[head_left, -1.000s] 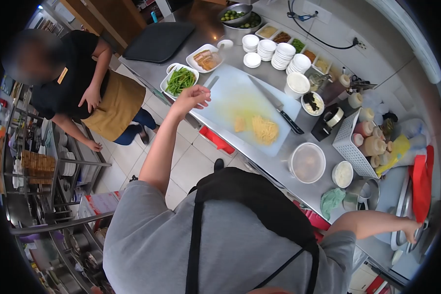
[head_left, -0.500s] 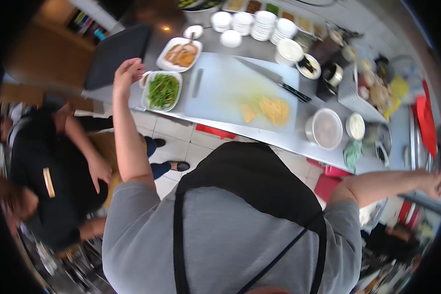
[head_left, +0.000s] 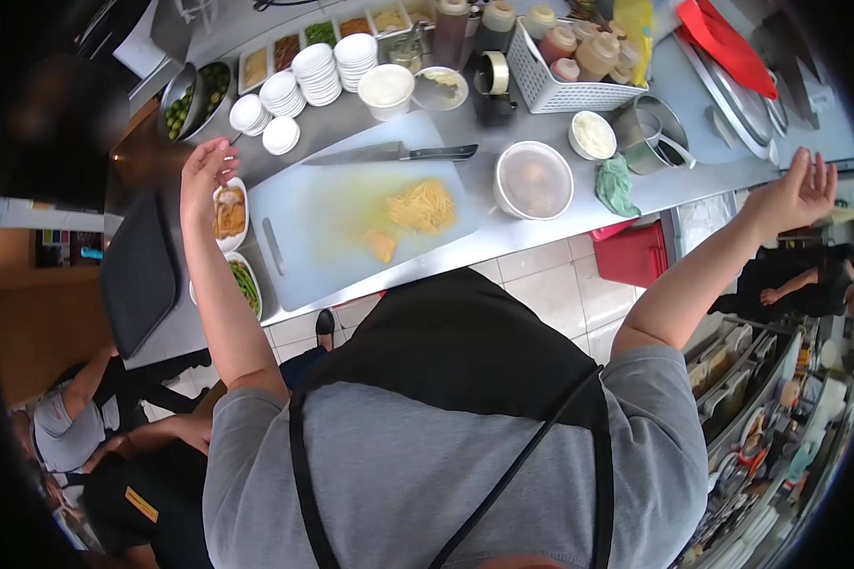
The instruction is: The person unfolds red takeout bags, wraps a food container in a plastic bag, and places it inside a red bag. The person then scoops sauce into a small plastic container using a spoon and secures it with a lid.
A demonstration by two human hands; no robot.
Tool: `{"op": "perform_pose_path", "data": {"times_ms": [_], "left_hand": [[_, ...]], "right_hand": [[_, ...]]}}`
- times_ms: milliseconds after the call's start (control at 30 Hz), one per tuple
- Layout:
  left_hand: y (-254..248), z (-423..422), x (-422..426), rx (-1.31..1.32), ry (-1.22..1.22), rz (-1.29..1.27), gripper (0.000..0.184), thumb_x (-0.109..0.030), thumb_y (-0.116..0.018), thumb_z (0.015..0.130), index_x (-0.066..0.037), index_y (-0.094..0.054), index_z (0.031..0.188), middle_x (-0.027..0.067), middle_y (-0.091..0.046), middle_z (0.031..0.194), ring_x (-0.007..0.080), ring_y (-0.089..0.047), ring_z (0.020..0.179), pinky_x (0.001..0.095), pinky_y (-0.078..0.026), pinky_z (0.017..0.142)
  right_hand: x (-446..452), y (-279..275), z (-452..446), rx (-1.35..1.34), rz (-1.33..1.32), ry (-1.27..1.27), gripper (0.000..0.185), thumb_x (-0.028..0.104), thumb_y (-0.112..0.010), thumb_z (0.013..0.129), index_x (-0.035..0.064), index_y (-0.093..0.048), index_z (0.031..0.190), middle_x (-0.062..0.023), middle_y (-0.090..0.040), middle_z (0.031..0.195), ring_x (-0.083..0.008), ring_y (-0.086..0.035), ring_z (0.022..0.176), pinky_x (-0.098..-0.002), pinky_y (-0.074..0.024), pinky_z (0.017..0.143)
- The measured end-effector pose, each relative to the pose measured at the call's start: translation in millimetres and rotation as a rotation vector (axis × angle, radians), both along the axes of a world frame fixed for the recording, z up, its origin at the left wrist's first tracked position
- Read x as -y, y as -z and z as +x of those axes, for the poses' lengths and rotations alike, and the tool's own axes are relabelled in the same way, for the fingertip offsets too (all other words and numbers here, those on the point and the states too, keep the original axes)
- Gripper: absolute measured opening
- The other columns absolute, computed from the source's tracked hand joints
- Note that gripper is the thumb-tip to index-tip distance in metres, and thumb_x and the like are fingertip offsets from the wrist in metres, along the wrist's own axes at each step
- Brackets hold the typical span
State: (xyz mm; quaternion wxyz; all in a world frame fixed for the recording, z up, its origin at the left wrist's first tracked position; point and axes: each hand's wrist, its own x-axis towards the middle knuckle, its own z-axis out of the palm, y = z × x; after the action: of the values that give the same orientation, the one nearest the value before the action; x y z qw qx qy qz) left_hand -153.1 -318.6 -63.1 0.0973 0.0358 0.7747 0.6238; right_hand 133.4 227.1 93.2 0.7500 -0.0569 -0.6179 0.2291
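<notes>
My left hand [head_left: 207,171] hovers with fingers apart and nothing in it, above a white dish of sliced fried meat [head_left: 229,213]. My right hand [head_left: 797,192], also empty and spread, is held out at the right, over the counter's edge. Between them a cutting board [head_left: 323,204] bears a pile of yellow strips [head_left: 421,207], a small uncut yellow piece [head_left: 380,246] and a black-handled knife [head_left: 439,153] along its far side. My left forearm partly covers a dish of green vegetables [head_left: 246,286].
Stacked white dishes [head_left: 316,74], a lidded round tub [head_left: 533,180], a green cloth [head_left: 617,186], a metal pot [head_left: 647,133] and a white basket of bottles [head_left: 541,85] stand on the counter. Co-workers are at lower left [head_left: 152,493] and far right [head_left: 807,284]. A black tray [head_left: 139,275] lies left.
The view has turned right. My right hand has lifted from near the metal lids and opened. My left hand stays raised, now over the meat dish. The co-workers appear lower at left.
</notes>
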Motion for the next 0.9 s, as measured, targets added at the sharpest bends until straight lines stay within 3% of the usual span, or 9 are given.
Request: {"op": "perform_pose_path", "data": {"times_ms": [133,200,233,333,367,567,667,767,900], "left_hand": [[0,-6,-33,0.007,0.051,-0.073,0.026,-0.024,-0.053,0.083,-0.006,-0.053,0.102,0.0022,-0.059,0.087,0.0083,-0.054,0.074,0.021,-0.042,0.065],[3,-8,-49,0.041,0.063,-0.066,0.025,-0.023,-0.055,0.081,-0.006,-0.055,0.099,0.0042,-0.06,0.087,0.0102,-0.054,0.072,0.023,-0.041,0.065],[10,-13,-55,0.045,0.098,-0.062,0.024,-0.023,-0.055,0.081,-0.007,-0.055,0.098,0.0041,-0.06,0.086,0.0104,-0.055,0.072,0.023,-0.042,0.065],[23,-13,-90,0.068,0.225,-0.067,0.024,-0.022,-0.055,0.08,-0.007,-0.055,0.098,0.0038,-0.06,0.084,0.0106,-0.055,0.072,0.0225,-0.042,0.063],[26,-9,-105,0.074,0.264,-0.08,0.023,-0.022,-0.056,0.08,-0.007,-0.055,0.098,0.0036,-0.059,0.084,0.0106,-0.055,0.072,0.0224,-0.042,0.063],[12,-6,-182,0.035,0.478,-0.109,0.021,-0.018,-0.054,0.081,-0.005,-0.054,0.097,0.0023,-0.058,0.082,0.0095,-0.054,0.07,0.0211,-0.042,0.063],[-16,-16,-201,-0.031,0.455,-0.075,0.02,-0.017,-0.057,0.08,-0.004,-0.054,0.095,0.0018,-0.058,0.08,0.0094,-0.055,0.068,0.0206,-0.042,0.061],[-18,-25,-216,-0.052,0.45,-0.058,0.02,-0.017,-0.058,0.079,-0.004,-0.055,0.095,0.0011,-0.058,0.079,0.009,-0.055,0.068,0.0205,-0.042,0.06],[-27,-27,-234,-0.049,0.429,-0.076,0.019,-0.016,-0.059,0.079,-0.004,-0.055,0.093,-0.0001,-0.057,0.075,0.0076,-0.054,0.065,0.0203,-0.041,0.059]], "right_hand": [[-35,72,11,0.833,-0.171,0.346,0.02,0.021,-0.06,0.077,0.0022,-0.062,0.085,-0.0089,-0.062,0.08,-0.0158,-0.056,0.073,-0.0274,-0.043,0.064],[-107,193,20,1.316,-0.395,-0.076,0.02,0.021,-0.06,0.074,0.0055,-0.064,0.086,-0.011,-0.063,0.076,-0.018,-0.059,0.07,-0.0308,-0.0439,0.066],[-92,225,15,1.579,-0.41,0.065,0.021,0.023,-0.061,0.071,0.0068,-0.064,0.084,-0.0118,-0.063,0.077,-0.0225,-0.061,0.072,-0.0336,-0.0447,0.067],[-32,291,2,1.813,-0.206,0.54,0.021,0.021,-0.06,0.068,0.0101,-0.06,0.086,-0.0063,-0.058,0.092,-0.0288,-0.051,0.088,-0.0399,-0.0444,0.071],[-37,325,5,1.533,-0.062,0.522,0.012,0.015,-0.061,0.066,0.0069,-0.058,0.074,-0.0077,-0.06,0.076,-0.0267,-0.053,0.082,-0.0433,-0.042,0.069],[-48,264,-7,1.629,-0.148,0.401,0.02,0.017,-0.067,0.062,0.0093,-0.059,0.078,-0.0041,-0.059,0.078,-0.0244,-0.052,0.08,-0.0395,-0.0389,0.066],[-57,180,-47,1.189,-0.007,0.205,0.04,0.02,-0.069,0.062,0.0077,-0.055,0.097,-0.0115,-0.055,0.091,-0.0295,-0.051,0.084,-0.0367,-0.0419,0.072],[-57,93,-120,0.963,-0.029,-0.034,0.027,0.014,-0.063,0.068,0.005,-0.058,0.093,-0.0108,-0.055,0.082,-0.0283,-0.052,0.08,-0.0362,-0.0423,0.07],[-123,76,-249,1.193,0.504,0.055,0.025,0.012,-0.056,0.073,0.008,-0.059,0.097,-0.0117,-0.057,0.096,-0.0229,-0.054,0.091,-0.032,-0.045,0.073]]}}
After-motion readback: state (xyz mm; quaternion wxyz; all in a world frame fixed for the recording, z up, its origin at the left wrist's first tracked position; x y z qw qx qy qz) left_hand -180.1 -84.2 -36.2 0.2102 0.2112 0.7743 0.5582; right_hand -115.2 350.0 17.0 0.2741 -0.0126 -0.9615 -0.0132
